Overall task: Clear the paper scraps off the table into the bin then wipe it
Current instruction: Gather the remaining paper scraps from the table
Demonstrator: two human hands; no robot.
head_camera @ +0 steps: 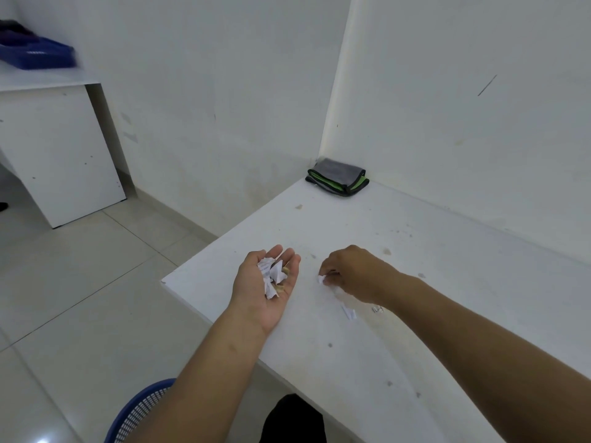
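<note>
My left hand (pixel 256 289) lies palm up over the white table (pixel 399 251) near its left edge, fingers straight, carrying several crumpled paper scraps (pixel 271 276) in the palm. To its right, my right hand (pixel 355 273) is palm down on the table and pinches a small white scrap (pixel 321 279) with its fingertips. Another paper scrap (pixel 349 311) lies on the table just below that hand. A folded grey and green cloth (pixel 337 176) sits in the far corner of the table against the wall. The blue mesh bin (pixel 140 414) stands on the floor at the lower left, partly hidden by my left forearm.
White walls close the table at the back and right. A white desk (pixel 54 148) with a blue tray (pixel 38 55) on it stands at the far left. Tiled floor (pixel 80 282) spreads to the left of the table. The table top has small stains.
</note>
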